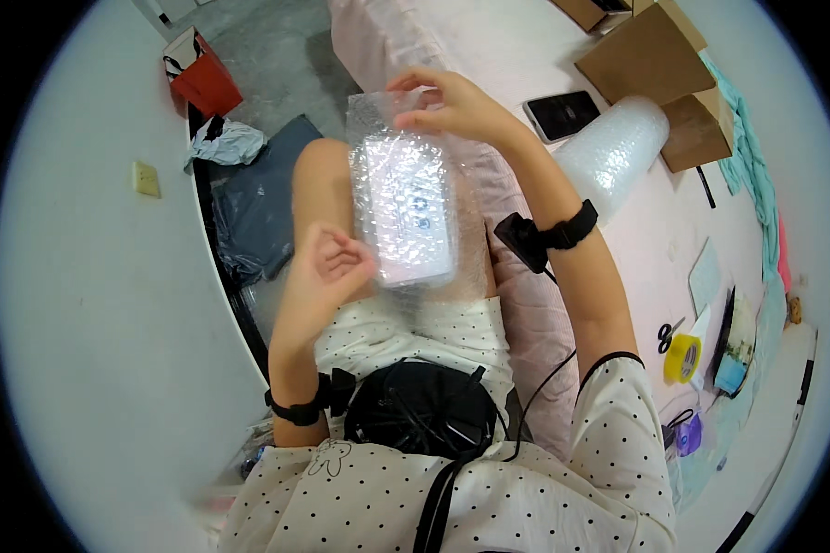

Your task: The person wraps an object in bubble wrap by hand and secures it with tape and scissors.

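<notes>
A flat white box [406,235] with small dark round marks lies across my thighs inside clear bubble wrap [369,120]. The wrap reaches past the box at its far end and on the right side. My right hand [443,103] holds the wrap's far edge between thumb and fingers. At the near left side of the box, my left hand [327,267] is slightly blurred, its curled fingers closed at the wrap's edge.
To the right, a bed holds a bubble wrap roll [613,152], a phone [563,115], an open cardboard box [650,55], scissors [667,336] and yellow tape [682,358]. A red bag [207,78] and dark plastic packaging [258,207] are at the left, beside the wall.
</notes>
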`<state>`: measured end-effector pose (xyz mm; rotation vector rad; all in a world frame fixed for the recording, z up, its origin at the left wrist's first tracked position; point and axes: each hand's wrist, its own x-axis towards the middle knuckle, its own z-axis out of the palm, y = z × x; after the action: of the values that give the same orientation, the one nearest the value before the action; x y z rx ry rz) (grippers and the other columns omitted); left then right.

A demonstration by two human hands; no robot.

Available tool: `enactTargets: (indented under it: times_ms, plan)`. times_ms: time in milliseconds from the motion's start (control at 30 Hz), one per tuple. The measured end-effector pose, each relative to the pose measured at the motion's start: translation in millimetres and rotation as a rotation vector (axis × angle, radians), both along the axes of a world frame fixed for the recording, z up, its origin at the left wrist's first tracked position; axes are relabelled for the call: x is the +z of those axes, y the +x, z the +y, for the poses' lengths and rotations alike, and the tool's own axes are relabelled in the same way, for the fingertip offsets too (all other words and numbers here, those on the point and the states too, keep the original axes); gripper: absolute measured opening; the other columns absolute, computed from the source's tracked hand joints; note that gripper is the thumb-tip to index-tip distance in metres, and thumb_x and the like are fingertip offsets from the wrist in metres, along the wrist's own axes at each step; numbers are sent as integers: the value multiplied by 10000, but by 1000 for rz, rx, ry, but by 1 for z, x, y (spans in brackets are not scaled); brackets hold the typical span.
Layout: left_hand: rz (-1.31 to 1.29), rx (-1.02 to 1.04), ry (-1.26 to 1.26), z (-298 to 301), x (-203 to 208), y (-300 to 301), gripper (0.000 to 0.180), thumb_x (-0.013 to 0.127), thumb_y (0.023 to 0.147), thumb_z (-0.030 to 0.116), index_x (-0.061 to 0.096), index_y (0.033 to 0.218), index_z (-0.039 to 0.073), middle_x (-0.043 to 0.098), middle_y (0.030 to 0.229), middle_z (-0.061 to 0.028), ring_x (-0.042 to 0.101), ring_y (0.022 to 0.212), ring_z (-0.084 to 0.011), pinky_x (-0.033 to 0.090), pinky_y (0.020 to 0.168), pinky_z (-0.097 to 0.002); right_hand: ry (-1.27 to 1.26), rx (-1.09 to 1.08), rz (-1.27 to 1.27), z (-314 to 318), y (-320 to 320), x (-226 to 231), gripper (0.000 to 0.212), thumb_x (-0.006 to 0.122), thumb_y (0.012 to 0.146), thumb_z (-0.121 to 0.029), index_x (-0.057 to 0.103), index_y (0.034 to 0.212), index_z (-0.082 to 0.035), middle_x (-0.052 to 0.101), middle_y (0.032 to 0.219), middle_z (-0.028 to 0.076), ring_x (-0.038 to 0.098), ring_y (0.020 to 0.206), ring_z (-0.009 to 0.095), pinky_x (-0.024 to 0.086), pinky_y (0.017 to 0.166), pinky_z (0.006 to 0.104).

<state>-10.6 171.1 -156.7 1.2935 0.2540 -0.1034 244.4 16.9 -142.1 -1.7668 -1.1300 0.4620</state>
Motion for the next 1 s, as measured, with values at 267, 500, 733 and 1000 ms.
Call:
enactTargets:
  times_ms: [267, 500, 733, 1000]
  plan:
    - [-50, -56, 192, -2, 15, 6, 539, 559, 900, 49, 333, 1389, 75, 520, 1141, -109, 545, 1037, -180, 464, 850, -289, 48, -258, 148, -18, -4, -14, 444, 717, 805, -160, 551, 1194, -24, 557, 1186, 105, 590, 1009, 196, 491, 847, 303]
    - [-613, 78, 1306, -13, 30, 61, 546, 637, 847, 194, 442, 1317, -2, 468, 1284, -187, 454, 1174, -344, 332, 1017, -413, 92, -431, -743, -28, -73, -1, 296, 619, 843, -105, 565, 1110, 11, 564, 1186, 154, 553, 1073, 308, 450, 899, 369]
    - [-508, -17, 1130, -10, -21, 85, 648, 615, 861, 289, 373, 1322, -96, 432, 1324, -259, 399, 1242, -413, 296, 1044, -456, 145, -467, -306, -17, -94, -40, 355, 583, 881, -170, 539, 1177, 22, 549, 1220, 193, 516, 1138, 344, 401, 964, 388]
    - [-563, 30, 1505, -3, 2, 93, 517, 633, 842, 282, 490, 1231, -26, 466, 1297, -244, 447, 1204, -381, 348, 1001, -400, 204, -519, -12, -19, -90, -51, 380, 607, 867, -230, 549, 1145, 22, 576, 1161, 178, 533, 1107, 329, 399, 957, 375]
